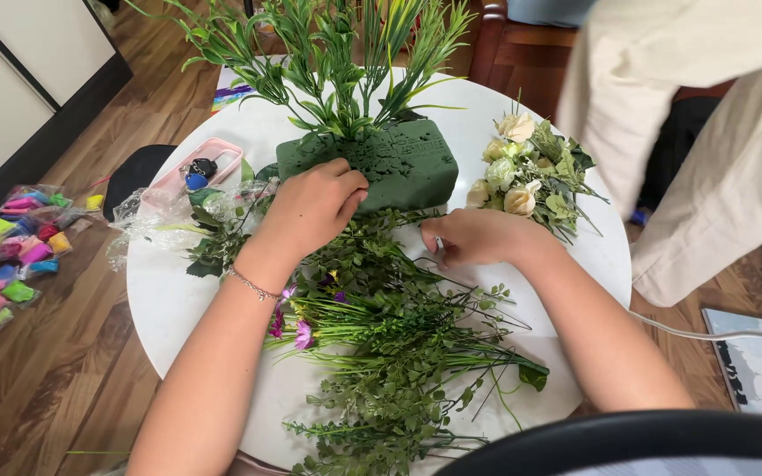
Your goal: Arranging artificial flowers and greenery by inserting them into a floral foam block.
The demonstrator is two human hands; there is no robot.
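A dark green floral foam block sits on the round white table, with several tall green leafy stems standing upright in its top. My left hand is closed against the block's front left side, gripping it. My right hand rests on the table just in front of the block, fingers pinched on a thin stem from the pile. A heap of loose artificial greenery and small purple flowers lies between my arms.
A bunch of cream roses lies right of the block. A pink tray and crumpled clear plastic sit at the table's left. Bags of coloured clay lie on the wooden floor. Another person in cream clothing stands at right.
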